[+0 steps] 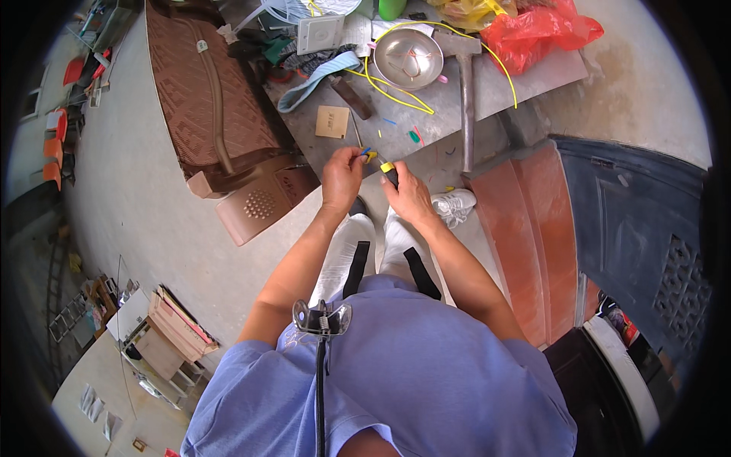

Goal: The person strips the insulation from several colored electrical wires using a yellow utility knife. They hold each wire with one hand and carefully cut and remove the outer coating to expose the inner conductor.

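My left hand (342,178) pinches a small blue and yellow piece (370,154), whose exact kind is too small to tell. In my right hand (409,194) is a screwdriver-like tool (389,169) with a yellow and black handle, its thin shaft pointing at that piece. Both hands are at the near edge of a grey work table (400,137). Just beyond them lie a thin metal rod (355,129), a square cardboard piece (332,121), a dark cylindrical bar (350,98) and short bits of coloured wire or sleeving (414,136).
On the table are a metal bowl (408,54), a long-handled hammer (467,108), yellow cable (505,71), a light blue strap (320,80), a white switch plate (320,35) and a red plastic bag (537,37). A brown moulded panel (217,103) stands left; reddish-brown panels (525,240) stand right.
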{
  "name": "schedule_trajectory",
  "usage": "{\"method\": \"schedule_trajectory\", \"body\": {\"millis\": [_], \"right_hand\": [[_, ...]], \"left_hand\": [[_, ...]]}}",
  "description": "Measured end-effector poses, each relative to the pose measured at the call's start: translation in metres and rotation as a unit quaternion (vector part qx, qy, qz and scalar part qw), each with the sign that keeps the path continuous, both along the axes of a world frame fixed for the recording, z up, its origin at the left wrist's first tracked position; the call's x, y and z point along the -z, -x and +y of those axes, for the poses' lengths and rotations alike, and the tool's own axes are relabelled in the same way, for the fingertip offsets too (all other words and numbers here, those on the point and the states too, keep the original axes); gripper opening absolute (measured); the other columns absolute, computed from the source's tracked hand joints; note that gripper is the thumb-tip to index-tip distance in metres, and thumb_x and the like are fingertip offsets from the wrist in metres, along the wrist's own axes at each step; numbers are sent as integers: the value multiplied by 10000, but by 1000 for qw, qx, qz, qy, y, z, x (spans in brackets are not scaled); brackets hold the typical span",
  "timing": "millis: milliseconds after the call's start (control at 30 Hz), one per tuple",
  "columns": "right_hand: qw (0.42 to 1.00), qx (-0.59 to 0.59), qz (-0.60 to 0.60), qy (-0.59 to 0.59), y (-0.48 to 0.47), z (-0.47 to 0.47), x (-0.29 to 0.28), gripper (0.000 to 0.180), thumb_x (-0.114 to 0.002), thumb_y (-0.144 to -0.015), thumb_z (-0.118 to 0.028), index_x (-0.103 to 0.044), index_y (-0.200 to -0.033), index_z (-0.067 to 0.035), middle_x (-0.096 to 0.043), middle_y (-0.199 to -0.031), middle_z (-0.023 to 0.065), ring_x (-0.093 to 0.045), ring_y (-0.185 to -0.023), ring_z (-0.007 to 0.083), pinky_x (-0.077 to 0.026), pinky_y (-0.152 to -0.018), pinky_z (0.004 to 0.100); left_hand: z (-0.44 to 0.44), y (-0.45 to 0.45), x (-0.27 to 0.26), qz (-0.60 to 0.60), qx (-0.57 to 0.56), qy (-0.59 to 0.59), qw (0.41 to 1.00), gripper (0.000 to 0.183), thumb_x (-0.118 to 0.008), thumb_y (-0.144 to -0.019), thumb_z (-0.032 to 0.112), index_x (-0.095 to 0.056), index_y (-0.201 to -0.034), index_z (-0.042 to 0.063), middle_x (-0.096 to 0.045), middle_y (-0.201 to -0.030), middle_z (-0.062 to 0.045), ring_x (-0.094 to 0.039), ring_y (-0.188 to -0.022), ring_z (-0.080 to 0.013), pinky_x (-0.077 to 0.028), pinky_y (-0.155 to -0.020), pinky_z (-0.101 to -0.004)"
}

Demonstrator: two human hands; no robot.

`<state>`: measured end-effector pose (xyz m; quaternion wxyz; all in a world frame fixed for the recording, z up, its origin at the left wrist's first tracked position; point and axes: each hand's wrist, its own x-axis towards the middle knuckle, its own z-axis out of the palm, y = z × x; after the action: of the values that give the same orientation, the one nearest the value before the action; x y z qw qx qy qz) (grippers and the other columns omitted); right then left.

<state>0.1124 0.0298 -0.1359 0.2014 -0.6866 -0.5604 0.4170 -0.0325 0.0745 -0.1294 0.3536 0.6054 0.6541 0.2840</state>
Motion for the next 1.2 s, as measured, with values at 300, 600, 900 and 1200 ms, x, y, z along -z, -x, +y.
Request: {"method": "schedule_trajectory", "body": {"millis": [300, 600, 900, 1200], "right_hand": [[990, -106, -94, 3, -12, 9, -13, 196, -575, -788, -169, -468, -896, -45, -608, -815, 170, -583, -750, 383, -457, -648, 474], [991, -89, -97, 31, -12, 10, -7, 200, -581, -777, -154, -474, -907, -45, -611, -797, 174, -589, -759, 384, -464, -659, 471], [998, 6, -25, 50, 9, -5, 6, 211, -573, -788, -169, -477, -910, -26, -608, -766, 205, -586, -760, 396, -453, -667, 481], [993, -31, -88, 68, 2, 2, -5, 201, -561, -783, -131, -486, -936, -26, -613, -776, 213, -593, -774, 396, -457, -688, 485]], "left_hand": [[12, -2, -8, 98, 108, -99, 984, 96, -608, -766, 72, -608, -852, 30, -595, -802, -126, -586, -715, -322, -476, -625, -379], [14, -4, -4, 138, 165, -114, 970, 98, -606, -768, 67, -598, -863, 45, -598, -806, -112, -588, -704, -319, -476, -602, -395], [9, -5, 1, 111, 151, -117, 975, 87, -581, -768, 54, -571, -855, 48, -592, -818, -119, -587, -719, -329, -478, -607, -408], [8, -7, -5, 99, 137, -83, 982, 79, -568, -792, 53, -580, -863, 20, -600, -827, -156, -585, -753, -343, -466, -644, -401]]}}
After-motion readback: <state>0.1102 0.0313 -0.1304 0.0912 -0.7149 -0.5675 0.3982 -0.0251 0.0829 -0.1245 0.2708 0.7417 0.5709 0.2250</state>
